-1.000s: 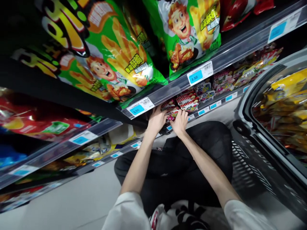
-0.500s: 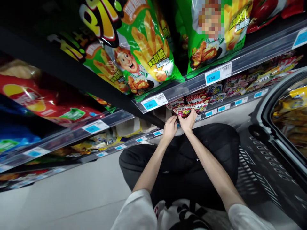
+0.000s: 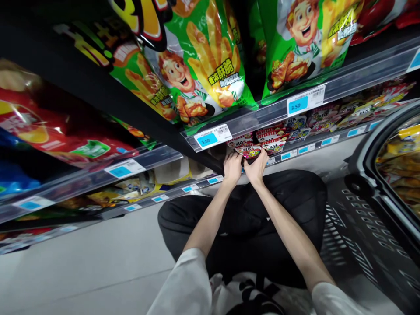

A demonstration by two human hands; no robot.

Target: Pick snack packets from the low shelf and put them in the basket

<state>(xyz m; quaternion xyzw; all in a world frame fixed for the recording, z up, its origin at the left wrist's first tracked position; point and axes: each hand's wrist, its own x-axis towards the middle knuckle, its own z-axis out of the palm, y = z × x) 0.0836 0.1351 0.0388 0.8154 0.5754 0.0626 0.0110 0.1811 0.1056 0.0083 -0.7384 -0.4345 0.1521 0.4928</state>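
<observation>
1. Packet (image 3: 248, 152), red and white, stands at the front of the low shelf (image 3: 319, 144), between the person's two hands and in front of more red-and-white packets (image 3: 271, 132).
2. Left hand (image 3: 232, 167): its fingertips reach up to the packet's near left corner. Half a second ago it hung lower, short of the packets; a second ago it was further in, up under the price rail. Whether its grip closes on the packet, I cannot tell.
3. Right hand (image 3: 256, 166): it is bent at the packet's right side, fingertips up and thumb spread toward the left hand, much as it was half a second ago. Its grip, too, I cannot tell.
4. The front packet sits in nearly the same place beside its neighbours as half a second ago.
5. Green snack bags (image 3: 226, 57) stand on the shelf above, behind a price label (image 3: 211, 138) reading 3.50.
6. At the right, the dark basket (image 3: 364, 214) holds yellow and brown bags (image 3: 398, 175); less of it shows than a second ago.
</observation>
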